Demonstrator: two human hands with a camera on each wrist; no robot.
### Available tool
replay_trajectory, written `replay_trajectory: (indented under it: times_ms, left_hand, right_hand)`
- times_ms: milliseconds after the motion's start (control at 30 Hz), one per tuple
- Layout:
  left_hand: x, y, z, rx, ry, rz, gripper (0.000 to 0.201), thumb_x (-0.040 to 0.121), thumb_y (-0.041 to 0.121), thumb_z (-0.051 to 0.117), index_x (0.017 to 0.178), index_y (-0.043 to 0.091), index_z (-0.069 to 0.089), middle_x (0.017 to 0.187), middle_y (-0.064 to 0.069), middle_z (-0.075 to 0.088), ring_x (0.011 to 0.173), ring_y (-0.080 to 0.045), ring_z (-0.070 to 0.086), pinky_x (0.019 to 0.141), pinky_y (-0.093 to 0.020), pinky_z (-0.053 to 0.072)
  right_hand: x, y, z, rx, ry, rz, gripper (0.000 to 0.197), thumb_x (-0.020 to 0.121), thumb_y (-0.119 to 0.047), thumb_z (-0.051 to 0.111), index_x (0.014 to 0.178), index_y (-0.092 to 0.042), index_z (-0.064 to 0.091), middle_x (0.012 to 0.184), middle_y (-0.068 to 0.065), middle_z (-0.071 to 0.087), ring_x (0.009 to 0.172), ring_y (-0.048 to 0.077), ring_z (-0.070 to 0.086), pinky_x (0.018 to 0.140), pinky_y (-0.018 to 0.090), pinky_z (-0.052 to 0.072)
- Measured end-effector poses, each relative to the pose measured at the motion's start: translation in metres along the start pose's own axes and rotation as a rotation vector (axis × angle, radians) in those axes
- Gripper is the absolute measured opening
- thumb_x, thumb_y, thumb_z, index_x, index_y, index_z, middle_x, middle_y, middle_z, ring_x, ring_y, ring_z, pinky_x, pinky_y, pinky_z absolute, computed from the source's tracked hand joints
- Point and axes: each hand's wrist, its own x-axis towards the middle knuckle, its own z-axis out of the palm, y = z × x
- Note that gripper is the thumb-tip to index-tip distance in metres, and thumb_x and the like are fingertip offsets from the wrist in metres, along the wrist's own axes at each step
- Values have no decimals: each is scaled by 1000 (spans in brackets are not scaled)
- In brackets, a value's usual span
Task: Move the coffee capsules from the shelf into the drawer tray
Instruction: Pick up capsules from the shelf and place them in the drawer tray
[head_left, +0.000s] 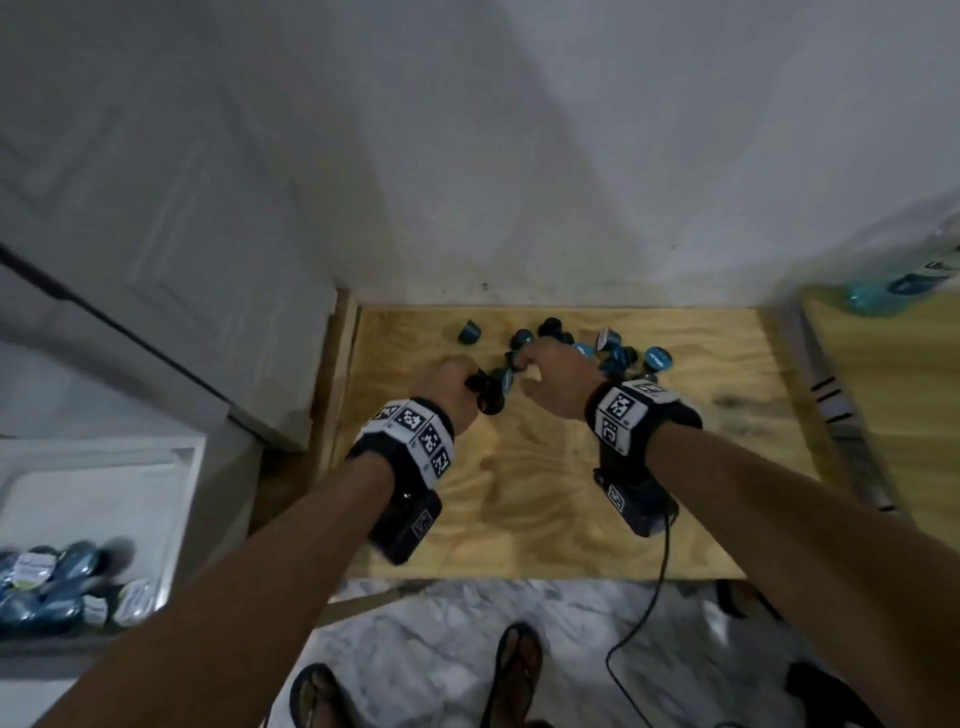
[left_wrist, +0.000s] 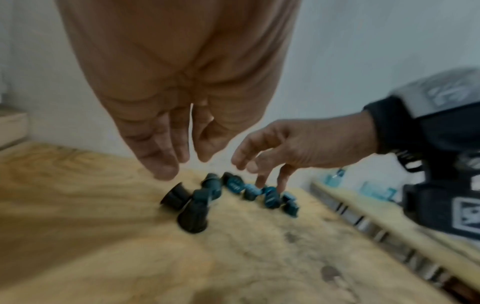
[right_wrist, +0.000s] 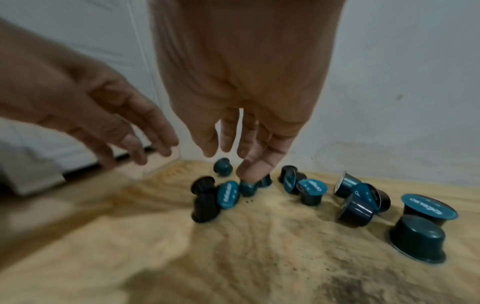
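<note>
We see a pale plywood shelf board (head_left: 545, 499) beneath both hands, set against a white wall (head_left: 571, 156). Down to the left of the left hand's fingers, well apart, a white drawer tray (head_left: 171, 467) already holds a heap of capsules at its near end. The dark blue plastic coffee capsules with teal foil lids (right_wrist: 361, 197) lie scattered on the board, most of them out to the right of the right hand's fingertips, some upright, some tipped on their sides.

Our left hand (left_wrist: 166, 127) hangs over the board with fingers straight, slightly spread and pointing down, holding nothing; a black capsule (left_wrist: 174, 195) lies on its side just below those fingertips, apart from them.

Our right hand (right_wrist: 241, 115) also points down with fingers apart; two fingertips (right_wrist: 250, 170) touch the top of a small teal capsule (right_wrist: 246, 188), and another teal-lidded capsule leans just left of them. We cannot tell whether they pinch it.
</note>
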Motion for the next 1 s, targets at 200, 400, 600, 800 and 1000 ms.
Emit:
replay_trajectory:
  times_ms: [200,400,600,800,1000]
  left_hand:
    - [68,-15,39,-81,-39,-47,63,89,-5,46,146,17,31,151,-12,37,134,-31,42,108,-39,42]
    - [76,-21,54,12,93,-22,41,85,0,51,124,11,58,124,-15,61,114,-34,57,96,-37,47]
    - [62,-28,57,70,128,-103,43,89,10,56,132,13,52,130,-16,48,121,-35,47,101,-36,41]
    - [0,-7,31,-161,249,-95,39,85,18,67,123,19,61,121,-14,54,109,-30,58,96,-31,45]
    - [-110,15,-22,-448,237,37,28,74,30,78,100,21,70,104,-5,63,90,-22,65,83,-36,56]
  right_hand:
    - [53,25,37,-147,-25,-125,42,91,-16,51,132,-10,50,132,16,50,111,39,57,87,49,52]
    - [61,36,58,-182,105,-172,36,89,-18,55,124,-12,52,122,12,57,103,38,61,68,38,45]
    - [55,42,56,-181,103,-174,34,86,-24,63,114,-9,50,118,15,59,103,37,60,67,35,39]
    - [18,26,35,78,159,-175,27,84,-18,68,104,-8,53,98,15,66,88,34,63,69,38,49]
    - [-65,-30,-7,435,180,-167,23,86,-13,69,105,-8,58,99,8,61,62,22,64,52,32,58]
